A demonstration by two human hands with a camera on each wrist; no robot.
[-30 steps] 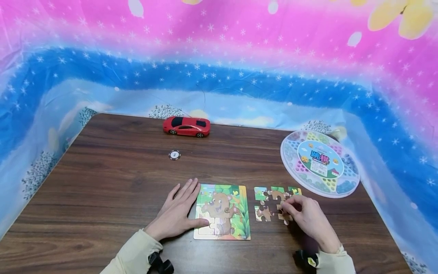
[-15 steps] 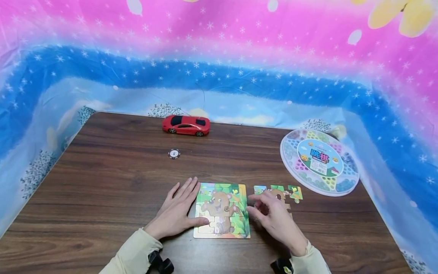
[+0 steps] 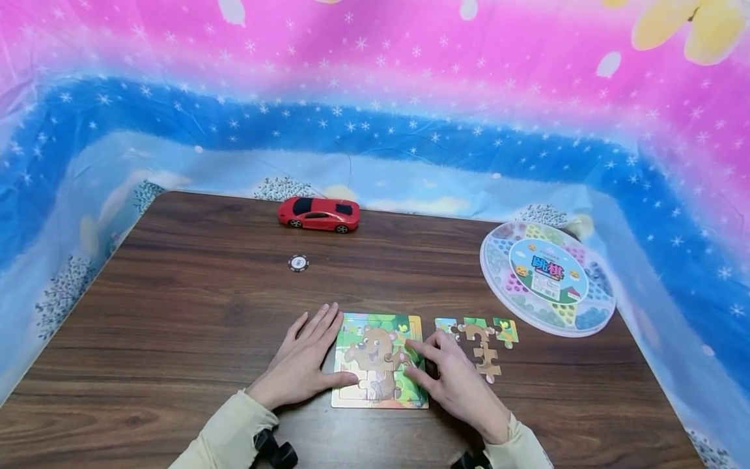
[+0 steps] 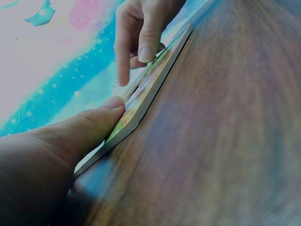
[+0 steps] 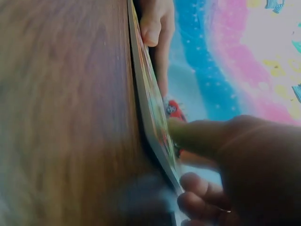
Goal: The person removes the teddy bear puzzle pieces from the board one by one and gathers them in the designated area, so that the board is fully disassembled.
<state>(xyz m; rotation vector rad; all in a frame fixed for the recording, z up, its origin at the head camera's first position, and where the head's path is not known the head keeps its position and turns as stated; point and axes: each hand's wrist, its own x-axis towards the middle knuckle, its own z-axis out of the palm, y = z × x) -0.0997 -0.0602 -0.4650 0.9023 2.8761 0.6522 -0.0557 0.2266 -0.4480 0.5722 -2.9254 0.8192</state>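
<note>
A square bear jigsaw puzzle [image 3: 377, 345] lies flat on the brown table, with pieces set in its frame. My left hand [image 3: 301, 368] rests along the puzzle's left edge, fingers straight, its thumb [image 4: 115, 102] lying on the lower left part. Over the right edge is my right hand [image 3: 459, 381], thumb and index finger apart above the right-hand pieces. I see no piece held between them. Right of the frame lie loose jigsaw pieces [image 3: 485, 360], including a corner piece [image 3: 506, 329] with a yellow figure. My right hand may hide others.
A round Chinese checkers board [image 3: 547, 280] in clear packaging lies at the right. Toward the back stands a red toy car [image 3: 319, 214], with a poker chip [image 3: 298, 263] in front of it. A patterned cloth [image 3: 375, 130] hangs around the table's far sides.
My right hand has moved left from the loose pieces to the puzzle's right side, and its thumb and index finger have spread. The left hand has stayed in place.
</note>
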